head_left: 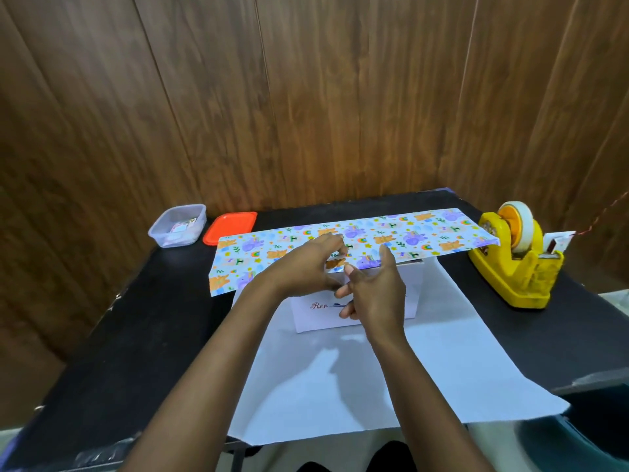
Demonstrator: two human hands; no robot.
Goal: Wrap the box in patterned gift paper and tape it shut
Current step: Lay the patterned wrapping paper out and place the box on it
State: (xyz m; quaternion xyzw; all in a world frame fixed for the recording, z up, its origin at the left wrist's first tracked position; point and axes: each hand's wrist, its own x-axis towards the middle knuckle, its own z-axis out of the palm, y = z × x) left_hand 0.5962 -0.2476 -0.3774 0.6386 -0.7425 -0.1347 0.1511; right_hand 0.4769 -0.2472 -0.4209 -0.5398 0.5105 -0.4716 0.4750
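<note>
A white box point(316, 313) with red script on its near side stands on a sheet of gift paper whose white underside point(340, 379) faces up. The patterned far flap point(408, 235) is folded forward over the box top. My left hand point(303, 270) pinches the flap's near edge above the box, fingers curled on top. My right hand point(377, 294) meets it there, with the forefinger laid on the pattern and the thumb at the edge. A small glossy patch lies between the fingertips; whether it is tape I cannot tell. The box top is hidden.
A yellow tape dispenser point(515, 264) with a white roll stands on the black table point(153, 328) at the right. A clear plastic tub point(177, 229) and its orange lid point(231, 228) sit at the back left. Wooden panels close the back and sides.
</note>
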